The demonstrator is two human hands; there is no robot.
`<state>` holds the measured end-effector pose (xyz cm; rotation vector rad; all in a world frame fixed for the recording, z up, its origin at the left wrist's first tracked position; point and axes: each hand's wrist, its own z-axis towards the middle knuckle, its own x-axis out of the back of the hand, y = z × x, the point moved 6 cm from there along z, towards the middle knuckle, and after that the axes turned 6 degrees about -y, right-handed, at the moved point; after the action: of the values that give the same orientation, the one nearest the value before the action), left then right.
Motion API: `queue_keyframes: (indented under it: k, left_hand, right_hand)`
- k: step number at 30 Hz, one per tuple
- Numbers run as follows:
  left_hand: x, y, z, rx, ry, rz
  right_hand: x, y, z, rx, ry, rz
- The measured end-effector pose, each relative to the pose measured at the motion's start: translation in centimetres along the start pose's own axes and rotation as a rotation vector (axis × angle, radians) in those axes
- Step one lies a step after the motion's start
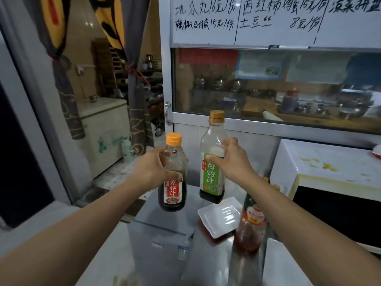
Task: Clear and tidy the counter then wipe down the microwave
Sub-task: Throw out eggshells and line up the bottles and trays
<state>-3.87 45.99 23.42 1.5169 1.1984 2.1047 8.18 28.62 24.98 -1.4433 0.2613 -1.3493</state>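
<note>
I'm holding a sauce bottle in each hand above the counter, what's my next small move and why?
Probably carry both away from the counter: the left hand grips the red-label bottle, the right hand the green-label bottle, both lifted. A white dish remains beside the stained microwave.

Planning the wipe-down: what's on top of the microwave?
Yellowish stains mark the white microwave top. A red-rimmed dish edge shows at the right; the rest is out of frame.
</note>
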Motion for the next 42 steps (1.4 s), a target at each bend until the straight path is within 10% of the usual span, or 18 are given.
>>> queue_keyframes:
  k: [23,42]
  left_hand:
    - [-6.7,-4.0,30.6,-0.336,-0.403,-0.028]
    - [-26.2,-1.9,40.4,-0.302,-0.605,-0.17]
  right_hand:
    - [-1.3,11.1,16.3,-0.421,0.481,-0.063]
    - [1.6,28.6,21.7,-0.63,0.688,-0.061]
